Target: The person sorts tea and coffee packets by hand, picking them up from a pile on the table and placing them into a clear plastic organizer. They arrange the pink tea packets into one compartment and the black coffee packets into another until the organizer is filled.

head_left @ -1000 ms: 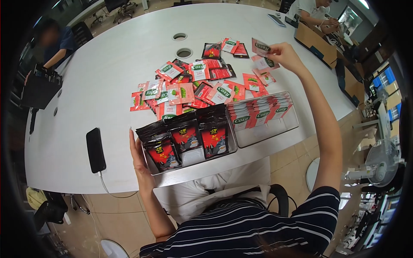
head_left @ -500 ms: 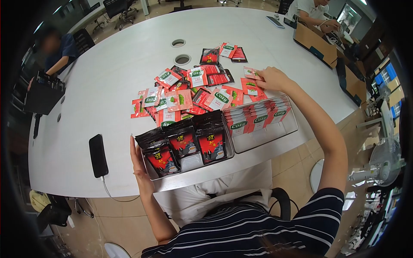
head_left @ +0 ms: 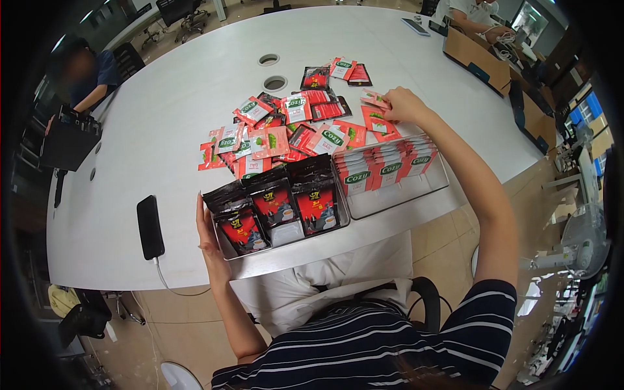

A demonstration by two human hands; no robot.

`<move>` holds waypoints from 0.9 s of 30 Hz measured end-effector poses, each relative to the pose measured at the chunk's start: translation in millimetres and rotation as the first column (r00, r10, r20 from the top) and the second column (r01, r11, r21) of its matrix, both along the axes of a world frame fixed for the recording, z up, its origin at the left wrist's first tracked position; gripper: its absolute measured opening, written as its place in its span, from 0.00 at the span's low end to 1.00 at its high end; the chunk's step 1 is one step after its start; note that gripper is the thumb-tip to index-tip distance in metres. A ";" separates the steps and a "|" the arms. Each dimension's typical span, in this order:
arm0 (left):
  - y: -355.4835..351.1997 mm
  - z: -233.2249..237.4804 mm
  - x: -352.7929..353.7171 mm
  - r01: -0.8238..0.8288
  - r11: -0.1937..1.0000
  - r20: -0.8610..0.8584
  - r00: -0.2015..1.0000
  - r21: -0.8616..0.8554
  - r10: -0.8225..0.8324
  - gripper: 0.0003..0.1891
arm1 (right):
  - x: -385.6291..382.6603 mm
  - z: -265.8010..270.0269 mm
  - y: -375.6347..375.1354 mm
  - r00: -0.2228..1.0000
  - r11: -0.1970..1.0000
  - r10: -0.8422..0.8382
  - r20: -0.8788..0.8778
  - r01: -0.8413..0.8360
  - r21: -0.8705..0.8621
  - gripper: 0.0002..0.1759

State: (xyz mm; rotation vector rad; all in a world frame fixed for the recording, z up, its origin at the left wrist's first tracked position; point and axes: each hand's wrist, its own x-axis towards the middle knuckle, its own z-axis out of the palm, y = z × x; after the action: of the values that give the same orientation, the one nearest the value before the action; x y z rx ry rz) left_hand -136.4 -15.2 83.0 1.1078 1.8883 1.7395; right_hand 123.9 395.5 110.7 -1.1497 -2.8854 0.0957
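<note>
My right hand (head_left: 405, 105) is closed at the right of the pile, its fingertips on a pink tea sachet (head_left: 374, 99). Just below it lie more pink sachets (head_left: 377, 122). My left hand (head_left: 212, 244) rests with stretched fingers along the left side of a clear box (head_left: 242, 255). That box holds black and red G7 coffee sachets (head_left: 276, 205) standing in three groups. Beside it, a second clear box (head_left: 400, 203) has rows of upright Cozy tea sachets (head_left: 390, 168) along its back. A mixed pile of Cozy and coffee sachets (head_left: 269, 140) spreads behind both boxes.
A black phone (head_left: 150, 227) with a white cable lies at the left on the white table (head_left: 175, 84). Two round cable holes (head_left: 275, 83) are behind the pile. At right stand open cardboard boxes (head_left: 478, 62), near another person. Someone else sits at far left by a black case (head_left: 70, 140).
The view has shifted slightly, so boxes and pile appear a little higher. My right hand stays at the same pink sachet, and my left hand is still against the box.
</note>
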 end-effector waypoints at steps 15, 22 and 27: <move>-27.2 1.1 21.7 -0.355 0.794 -0.326 0.771 0.493 0.547 0.19 | 43.8 41.3 -29.6 0.468 0.881 -0.422 -0.776 0.012 -0.472 0.15; 0.8 16.8 113.7 0.185 0.900 -0.259 0.962 0.394 -0.084 0.16 | 89.6 60.2 -153.4 0.064 0.703 -0.619 -0.783 -0.399 -0.589 0.13; 38.8 33.4 180.7 0.307 0.866 0.524 0.699 0.394 -0.486 0.23 | 86.3 11.1 -240.7 0.109 0.578 -0.631 -0.768 -0.595 -0.559 0.07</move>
State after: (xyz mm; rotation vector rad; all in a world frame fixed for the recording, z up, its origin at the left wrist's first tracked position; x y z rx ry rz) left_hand 44.4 23.6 116.3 0.8106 0.9418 1.8280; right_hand 210.1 154.8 121.8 -0.5372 -1.2628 1.7009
